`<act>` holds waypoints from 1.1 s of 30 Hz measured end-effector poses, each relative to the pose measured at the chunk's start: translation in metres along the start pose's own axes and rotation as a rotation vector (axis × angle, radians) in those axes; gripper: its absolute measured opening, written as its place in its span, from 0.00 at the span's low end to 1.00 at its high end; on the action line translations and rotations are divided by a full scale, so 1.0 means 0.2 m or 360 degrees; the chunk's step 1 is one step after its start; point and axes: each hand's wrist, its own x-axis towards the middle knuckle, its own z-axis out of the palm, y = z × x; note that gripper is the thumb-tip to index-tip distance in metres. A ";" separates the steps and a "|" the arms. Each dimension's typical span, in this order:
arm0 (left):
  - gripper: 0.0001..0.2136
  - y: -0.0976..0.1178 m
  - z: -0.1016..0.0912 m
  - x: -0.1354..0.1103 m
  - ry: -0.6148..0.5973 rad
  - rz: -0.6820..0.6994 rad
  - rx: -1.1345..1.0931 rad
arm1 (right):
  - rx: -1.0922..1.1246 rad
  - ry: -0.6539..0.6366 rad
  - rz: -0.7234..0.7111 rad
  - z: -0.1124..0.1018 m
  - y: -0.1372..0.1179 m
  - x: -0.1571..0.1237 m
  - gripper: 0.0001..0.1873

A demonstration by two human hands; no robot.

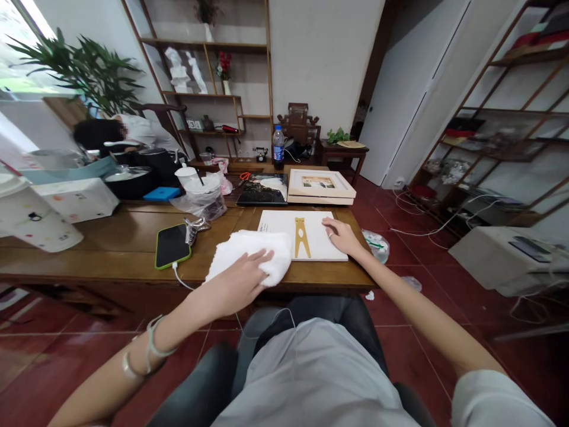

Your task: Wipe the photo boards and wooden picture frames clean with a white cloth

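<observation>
My left hand [242,279] lies on a folded white cloth [251,252] at the near edge of the wooden table [133,234], fingers spread flat over it. My right hand [340,234] rests with its fingers stretched out on the right side of a white board [317,249]. A gold clothespin-shaped piece [301,237] lies on the board between my two hands. The cloth overlaps the board's left part.
A phone in a green case [172,245] with a cable lies left of the cloth. Behind are a plastic tub [202,193], a dark picture [263,190], a framed picture [320,185] and a water bottle [278,147]. Another person [111,133] is at the far left. Cables lie on the red floor [422,225].
</observation>
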 end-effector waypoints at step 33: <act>0.16 -0.10 0.06 0.20 0.0147 -0.0037 0.0025 | 0.0003 0.0001 0.0021 0.00 -0.01 0.00 0.18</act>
